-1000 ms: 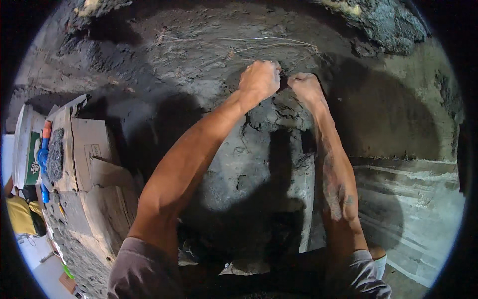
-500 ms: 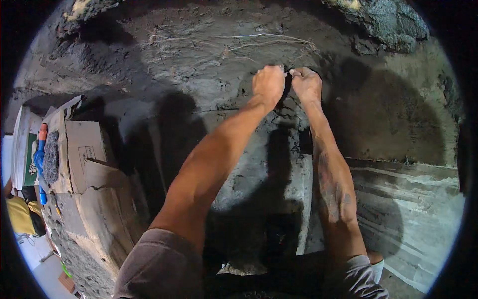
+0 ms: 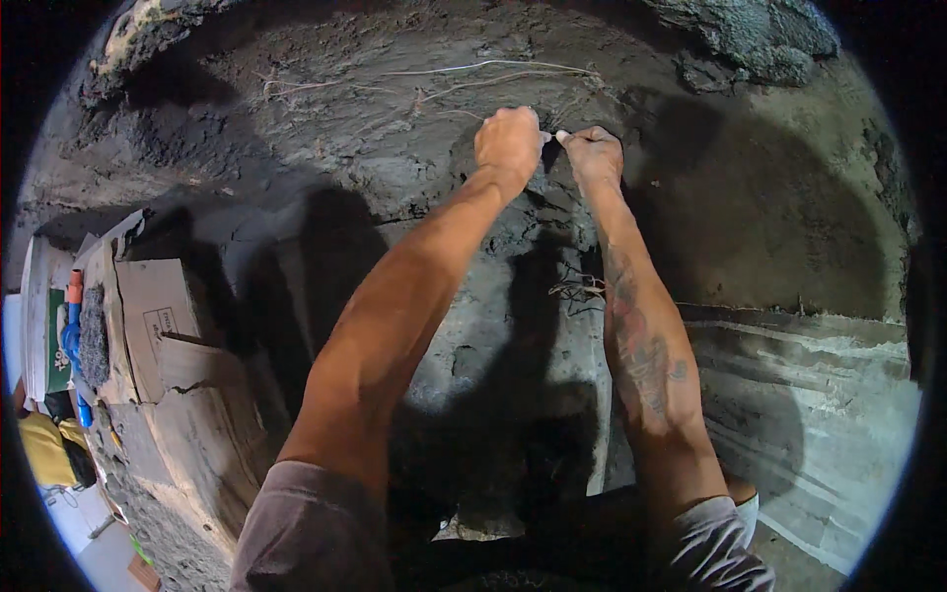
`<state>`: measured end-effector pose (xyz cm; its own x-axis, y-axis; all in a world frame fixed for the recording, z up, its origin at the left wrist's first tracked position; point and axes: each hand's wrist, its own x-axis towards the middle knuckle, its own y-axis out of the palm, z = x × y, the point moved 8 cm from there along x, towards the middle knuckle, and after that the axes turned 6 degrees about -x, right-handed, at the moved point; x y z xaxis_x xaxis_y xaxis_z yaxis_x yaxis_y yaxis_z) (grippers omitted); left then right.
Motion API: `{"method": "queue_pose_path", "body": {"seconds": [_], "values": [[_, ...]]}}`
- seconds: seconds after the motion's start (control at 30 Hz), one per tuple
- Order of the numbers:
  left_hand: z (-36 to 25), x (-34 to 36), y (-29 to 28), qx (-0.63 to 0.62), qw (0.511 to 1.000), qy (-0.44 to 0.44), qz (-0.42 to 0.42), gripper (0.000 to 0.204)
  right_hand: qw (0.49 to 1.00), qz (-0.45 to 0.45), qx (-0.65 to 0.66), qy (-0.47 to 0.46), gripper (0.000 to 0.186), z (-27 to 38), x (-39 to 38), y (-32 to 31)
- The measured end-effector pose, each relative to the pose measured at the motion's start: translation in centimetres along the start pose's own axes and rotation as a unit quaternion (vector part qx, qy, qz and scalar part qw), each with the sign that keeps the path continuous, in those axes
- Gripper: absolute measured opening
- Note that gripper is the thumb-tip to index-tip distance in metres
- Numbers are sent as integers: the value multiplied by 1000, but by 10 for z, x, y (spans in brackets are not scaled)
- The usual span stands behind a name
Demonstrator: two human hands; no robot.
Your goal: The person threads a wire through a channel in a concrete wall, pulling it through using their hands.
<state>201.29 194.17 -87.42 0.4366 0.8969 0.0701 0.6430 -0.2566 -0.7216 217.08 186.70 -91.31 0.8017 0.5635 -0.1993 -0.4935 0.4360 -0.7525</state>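
Both arms reach forward to a rough, wet-looking grey mortar surface (image 3: 395, 128). My left hand (image 3: 507, 146) is closed, its thumb side turned toward the other hand. Beside it, my right hand (image 3: 595, 156) is closed in a pinch, with pale material on the fingertips. A narrow gap separates the two hands; whatever they grip is too small to make out. Thin pale wires (image 3: 493, 66) lie across the mortar just beyond them. A small tangle of thin strands (image 3: 580, 286) shows beside my right forearm.
At the left stand a torn cardboard box (image 3: 158, 316), a blue tool with an orange end (image 3: 72, 335) and a yellow bag (image 3: 44, 449). A streaked grey slab (image 3: 799, 414) lies at the right. Lumpy mortar (image 3: 760, 44) bulges at the top right.
Both hands have shifted slightly left and up in the picture, and the gap between them looks a little wider. The strand tangle by my right forearm shows more plainly. The view has also shifted.
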Motion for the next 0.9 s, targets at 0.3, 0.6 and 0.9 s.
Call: {"method": "queue_pose_path", "body": {"seconds": [0.3, 0.6, 0.9], "values": [[-3, -2, -10, 26, 999, -11, 26, 19, 930, -141, -180, -288, 27, 42, -74, 0], [-6, -3, -10, -11, 1000, 16, 16, 20, 881, -30, -371, -292, 35, 46, -85, 27], [-7, -15, -58, -6, 996, 93, 13, 25, 857, 159, -365, -326, 27, 58, -82, 25]]}}
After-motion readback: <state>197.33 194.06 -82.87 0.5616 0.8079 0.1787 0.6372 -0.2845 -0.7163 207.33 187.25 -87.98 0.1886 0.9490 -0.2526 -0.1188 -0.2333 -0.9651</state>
